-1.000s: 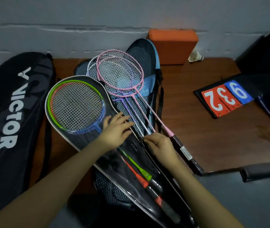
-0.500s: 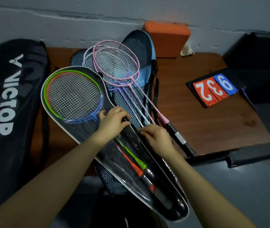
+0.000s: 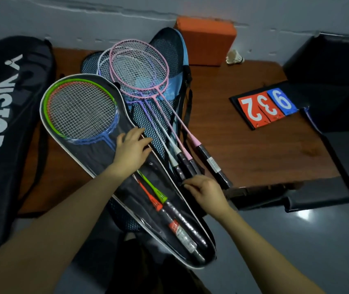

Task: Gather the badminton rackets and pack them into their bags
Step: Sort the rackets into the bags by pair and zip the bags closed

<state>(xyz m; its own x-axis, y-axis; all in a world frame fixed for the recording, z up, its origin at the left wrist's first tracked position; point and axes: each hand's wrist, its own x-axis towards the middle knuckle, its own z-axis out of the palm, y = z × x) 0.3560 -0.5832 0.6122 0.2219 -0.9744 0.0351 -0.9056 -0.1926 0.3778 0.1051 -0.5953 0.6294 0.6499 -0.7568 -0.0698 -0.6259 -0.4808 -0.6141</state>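
A clear-fronted racket bag with white piping lies diagonally on the wooden table, holding a green and an orange racket. My left hand rests flat on the bag near the racket throats. My right hand pinches something small at the bag's right edge, most likely the zipper pull. Pink, purple and white rackets lie loose on a blue mesh bag behind. A black Victor bag lies at the left.
An orange foam block and a shuttlecock sit by the wall. A score flip board showing 3, 2 and 9 lies at the right, next to a black seat. Grey floor is below the table's front edge.
My right hand has slid down the clear bag's right edge toward the handle end. My left hand stays pressed on the bag. The camera has tilted down.
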